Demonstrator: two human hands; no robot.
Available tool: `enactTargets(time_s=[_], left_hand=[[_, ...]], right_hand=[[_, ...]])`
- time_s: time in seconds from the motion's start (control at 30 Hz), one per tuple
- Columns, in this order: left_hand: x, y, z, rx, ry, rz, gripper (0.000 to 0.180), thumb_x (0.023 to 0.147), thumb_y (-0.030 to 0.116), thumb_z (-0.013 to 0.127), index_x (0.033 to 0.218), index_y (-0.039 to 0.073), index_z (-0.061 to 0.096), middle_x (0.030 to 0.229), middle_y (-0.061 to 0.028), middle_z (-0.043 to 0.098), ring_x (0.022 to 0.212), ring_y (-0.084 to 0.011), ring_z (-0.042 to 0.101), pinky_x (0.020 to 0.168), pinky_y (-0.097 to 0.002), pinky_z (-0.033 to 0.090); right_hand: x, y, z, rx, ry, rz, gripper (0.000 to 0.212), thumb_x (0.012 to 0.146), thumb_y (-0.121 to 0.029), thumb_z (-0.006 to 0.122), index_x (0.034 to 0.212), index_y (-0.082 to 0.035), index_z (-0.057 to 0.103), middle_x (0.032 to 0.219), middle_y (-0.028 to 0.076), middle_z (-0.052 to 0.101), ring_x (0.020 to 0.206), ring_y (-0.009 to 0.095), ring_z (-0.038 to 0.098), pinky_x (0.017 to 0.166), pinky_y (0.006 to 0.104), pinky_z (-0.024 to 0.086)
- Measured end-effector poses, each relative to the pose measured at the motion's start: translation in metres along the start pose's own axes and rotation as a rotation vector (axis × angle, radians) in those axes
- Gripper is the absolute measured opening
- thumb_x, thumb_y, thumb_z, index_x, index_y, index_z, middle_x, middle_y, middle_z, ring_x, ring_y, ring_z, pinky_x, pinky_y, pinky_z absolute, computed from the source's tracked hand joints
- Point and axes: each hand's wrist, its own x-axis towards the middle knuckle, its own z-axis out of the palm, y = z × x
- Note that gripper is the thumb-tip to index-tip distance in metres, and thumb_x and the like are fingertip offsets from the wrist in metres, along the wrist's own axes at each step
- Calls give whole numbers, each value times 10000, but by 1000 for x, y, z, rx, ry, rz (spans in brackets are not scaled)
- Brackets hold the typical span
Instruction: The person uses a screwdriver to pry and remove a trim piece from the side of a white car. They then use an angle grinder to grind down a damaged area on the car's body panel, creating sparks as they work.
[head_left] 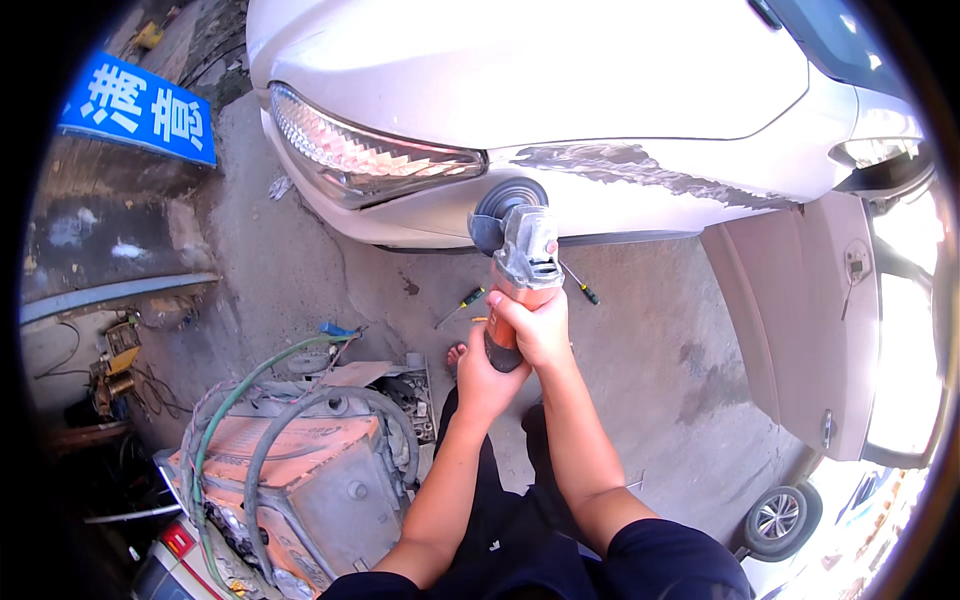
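Both hands hold an orange and grey angle grinder [530,250] in front of me. My left hand [488,380] is closed around its dark rear end. Farther forward, my right hand [540,325] wraps the orange body just behind the grey gear head. The round disc [512,195] overlaps the white car's front corner, below the headlight [370,150]; whether it touches the paint I cannot tell. To its right, a rough, dark grey patch [640,168] runs along the white fender [600,212].
Two screwdrivers [470,298] [585,288] lie on the concrete floor beyond my hands. An orange and grey machine [345,510] draped with hoses stands at lower left. An open car door [795,310] juts out on the right. A blue sign [150,105] leans at upper left.
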Motion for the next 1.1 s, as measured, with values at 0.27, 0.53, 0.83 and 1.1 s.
enactTargets(time_s=[0.27,0.53,0.83,1.1], left_hand=[[19,9,1,44,-26,-5,721,686,263,865,1271,35,510,1097,-201,708,1038,-336,701,867,-409,540],[15,2,11,114,67,4,674,688,250,852,1226,32,510,1038,-206,713,990,-340,711,835,-419,546],[14,6,13,137,119,47,625,711,223,831,1205,16,509,977,-210,720,889,-320,738,744,-405,571],[20,15,16,156,128,53,625,714,242,838,1202,27,512,970,-205,724,907,-340,733,772,-421,551]], right_hand=[[14,-6,0,60,30,-24,303,770,-75,777,1032,15,654,930,51,688,811,122,638,743,294,525],[13,1,-1,52,-3,-58,326,758,-136,809,1018,-3,665,903,32,683,794,104,622,728,289,521],[21,9,-5,102,-75,-36,238,773,-112,792,950,-10,671,825,30,679,737,106,631,685,282,524],[28,7,-12,204,-103,-8,268,768,-124,800,967,-2,667,867,39,688,757,105,633,692,284,525]])
